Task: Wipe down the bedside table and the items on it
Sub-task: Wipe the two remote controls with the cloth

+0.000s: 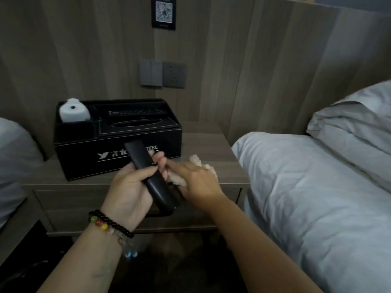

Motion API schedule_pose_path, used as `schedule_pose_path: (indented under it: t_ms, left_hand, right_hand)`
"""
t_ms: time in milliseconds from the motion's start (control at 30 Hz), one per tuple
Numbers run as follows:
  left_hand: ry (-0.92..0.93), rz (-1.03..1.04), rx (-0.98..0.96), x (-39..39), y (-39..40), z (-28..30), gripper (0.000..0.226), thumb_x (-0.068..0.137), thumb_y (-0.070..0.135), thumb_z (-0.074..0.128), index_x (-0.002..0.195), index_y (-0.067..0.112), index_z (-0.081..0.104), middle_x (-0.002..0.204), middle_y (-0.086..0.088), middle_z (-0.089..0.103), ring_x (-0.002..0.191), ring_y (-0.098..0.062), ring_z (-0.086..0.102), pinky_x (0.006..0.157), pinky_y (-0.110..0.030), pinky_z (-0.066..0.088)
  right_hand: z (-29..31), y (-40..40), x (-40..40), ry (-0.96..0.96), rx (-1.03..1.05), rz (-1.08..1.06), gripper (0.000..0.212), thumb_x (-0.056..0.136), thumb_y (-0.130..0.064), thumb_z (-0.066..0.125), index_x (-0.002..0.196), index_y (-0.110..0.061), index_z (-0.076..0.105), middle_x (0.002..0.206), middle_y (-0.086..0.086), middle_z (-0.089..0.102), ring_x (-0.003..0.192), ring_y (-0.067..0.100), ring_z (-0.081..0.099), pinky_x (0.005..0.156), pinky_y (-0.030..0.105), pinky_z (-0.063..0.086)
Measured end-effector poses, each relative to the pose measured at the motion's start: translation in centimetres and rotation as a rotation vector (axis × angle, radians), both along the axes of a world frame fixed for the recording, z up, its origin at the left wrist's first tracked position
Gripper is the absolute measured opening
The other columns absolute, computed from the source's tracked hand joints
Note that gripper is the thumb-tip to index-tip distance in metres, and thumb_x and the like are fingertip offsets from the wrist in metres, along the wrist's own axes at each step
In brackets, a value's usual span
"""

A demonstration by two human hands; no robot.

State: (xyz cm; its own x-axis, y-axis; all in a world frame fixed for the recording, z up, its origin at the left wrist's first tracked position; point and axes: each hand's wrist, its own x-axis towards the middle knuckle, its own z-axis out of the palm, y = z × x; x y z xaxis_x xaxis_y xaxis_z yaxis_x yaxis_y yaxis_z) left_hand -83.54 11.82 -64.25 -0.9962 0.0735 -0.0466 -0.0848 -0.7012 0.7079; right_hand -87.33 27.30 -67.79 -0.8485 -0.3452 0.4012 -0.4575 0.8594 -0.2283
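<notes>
The left hand (129, 187) has its grip curled round a black remote (148, 174), held up over the wooden worktop (211, 149). The right hand (198, 182) seems to hold a pale cloth (179, 180) bunched against the remote. A black organizer box (84, 149) sits behind.

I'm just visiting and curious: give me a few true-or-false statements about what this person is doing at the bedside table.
1. The left hand holds a slim black remote control. True.
2. The right hand is empty. False: it holds a pale fluffy cloth against the remote.
3. A second black remote lies in the black hotel organiser box. True.
4. The organiser box sits on the bed. False: it stands on the wooden bedside table.
</notes>
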Motion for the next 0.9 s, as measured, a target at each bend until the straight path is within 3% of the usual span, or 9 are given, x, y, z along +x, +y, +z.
schedule_pose_path:
  t_ms: [67, 133, 300, 433, 600, 667, 767, 833, 900]
  left_hand:
    - [0.091, -0.023, 0.007, 0.2, 0.4, -0.1, 0.04, 0.087, 0.002, 0.05, 0.124, 0.011, 0.057, 0.116, -0.012, 0.068, 0.104, -0.023, 0.068, 0.082, -0.041, 0.057]
    - [0.161, -0.069, -0.062, 0.5, 0.7, -0.3, 0.035, 0.094, 0.013, 0.046, 0.126, 0.022, 0.057, 0.109, -0.008, 0.071, 0.097, -0.023, 0.07, 0.078, -0.046, 0.058]
    - [0.116, -0.006, -0.363, 1.1, 0.9, -1.0, 0.025, 0.1, 0.018, 0.041, 0.115, 0.011, 0.06, 0.075, -0.003, 0.066, 0.058, -0.011, 0.058, 0.049, -0.024, 0.05]
    - [0.086, -0.02, -0.386, 0.9, 0.4, -1.2, 0.025, 0.095, -0.002, 0.044, 0.112, 0.007, 0.059, 0.081, -0.006, 0.065, 0.066, -0.013, 0.062, 0.054, -0.025, 0.052]
    - [0.093, -0.084, -0.403, 1.2, 0.1, -1.0, 0.022, 0.098, 0.017, 0.045, 0.114, 0.019, 0.061, 0.085, -0.006, 0.069, 0.068, -0.017, 0.067, 0.052, -0.031, 0.055]
    - [0.088, -0.049, -0.448, 1.4, 0.0, -0.7, 0.023, 0.099, 0.022, 0.043, 0.109, 0.016, 0.063, 0.077, -0.006, 0.068, 0.06, -0.017, 0.062, 0.049, -0.03, 0.05]
    - [0.054, -0.006, -0.416, 1.4, -0.2, -0.4, 0.035, 0.1, 0.025, 0.041, 0.085, 0.012, 0.07, 0.073, -0.008, 0.067, 0.057, -0.018, 0.06, 0.052, -0.033, 0.048]
    - [0.036, 0.021, -0.405, 1.2, -0.4, -0.6, 0.039, 0.101, 0.025, 0.042, 0.08, 0.017, 0.074, 0.08, -0.007, 0.071, 0.067, -0.018, 0.066, 0.062, -0.035, 0.052]
    - [0.035, 0.055, -0.388, 0.9, -0.5, -0.9, 0.029, 0.1, 0.021, 0.045, 0.094, 0.017, 0.073, 0.094, -0.006, 0.074, 0.084, -0.018, 0.07, 0.071, -0.033, 0.056]
  right_hand:
    - [-0.1, -0.2, -0.1, -0.003, 0.014, -0.008, 0.052, 0.09, -0.017, 0.055, 0.14, -0.025, 0.046, 0.132, 0.005, 0.056, 0.117, 0.026, 0.052, 0.089, 0.033, 0.037]
    - [-0.3, 0.7, -0.2, 0.003, 0.005, 0.005, 0.048, 0.088, -0.014, 0.056, 0.135, -0.024, 0.052, 0.129, 0.006, 0.057, 0.113, 0.03, 0.055, 0.091, 0.037, 0.04]
    - [-0.7, 7.5, -1.5, 0.02, -0.162, -0.313, 0.052, 0.088, -0.013, 0.051, 0.135, -0.034, 0.05, 0.125, 0.007, 0.06, 0.112, 0.029, 0.058, 0.093, 0.041, 0.047]
    - [-1.0, 7.5, -1.3, 0.083, -0.091, -0.34, 0.048, 0.087, -0.016, 0.052, 0.132, -0.033, 0.054, 0.119, 0.007, 0.062, 0.103, 0.031, 0.061, 0.081, 0.038, 0.049]
    - [0.3, 5.2, 1.0, 0.047, -0.27, -0.134, 0.05, 0.079, -0.022, 0.049, 0.127, -0.031, 0.06, 0.116, 0.002, 0.067, 0.104, 0.023, 0.062, 0.091, 0.04, 0.049]
    - [1.6, 4.4, 1.7, 0.164, -0.469, -0.11, 0.051, 0.079, -0.012, 0.053, 0.127, -0.026, 0.061, 0.116, 0.002, 0.067, 0.104, 0.018, 0.063, 0.092, 0.033, 0.05]
    - [2.8, 2.8, 3.4, 0.461, -0.475, -0.15, 0.052, 0.08, 0.002, 0.061, 0.128, -0.018, 0.06, 0.11, 0.004, 0.067, 0.095, 0.017, 0.063, 0.083, 0.024, 0.048]
    - [3.0, 1.8, 4.4, 0.545, -0.386, -0.127, 0.051, 0.082, -0.003, 0.058, 0.13, -0.017, 0.057, 0.11, 0.004, 0.066, 0.098, 0.02, 0.062, 0.083, 0.029, 0.048]
    - [2.7, 1.1, 5.2, 0.549, -0.321, -0.058, 0.05, 0.081, -0.012, 0.049, 0.13, -0.015, 0.057, 0.113, 0.006, 0.066, 0.101, 0.026, 0.062, 0.083, 0.041, 0.05]
